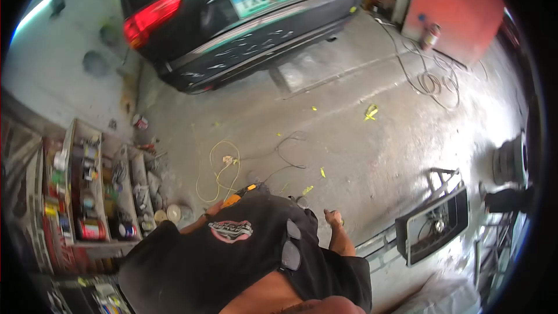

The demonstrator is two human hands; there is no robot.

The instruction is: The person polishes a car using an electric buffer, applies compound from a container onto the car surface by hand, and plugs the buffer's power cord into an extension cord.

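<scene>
On the left, my left hand (214, 209) is closed around an orange and black power tool (232, 199), held low beside my black shirt (192, 244). The shirt hides part of that arm. A thin dark cord (283, 167) lies on the floor just beyond the tool. My right hand (334, 218) hangs to the right with its fingers curled in; what they hold, if anything, is too small to make out. Sunglasses (292, 247) hang from my shirt's neckline.
A dark car (232, 40) with a scuffed rear bumper stands ahead. Shelves with cans (87, 197) line the left. A yellow cord (200, 183) and yellow tape scraps (371, 113) lie on the floor. A coiled hose (430, 84), red cabinet (456, 11) and black frame (433, 227) are right.
</scene>
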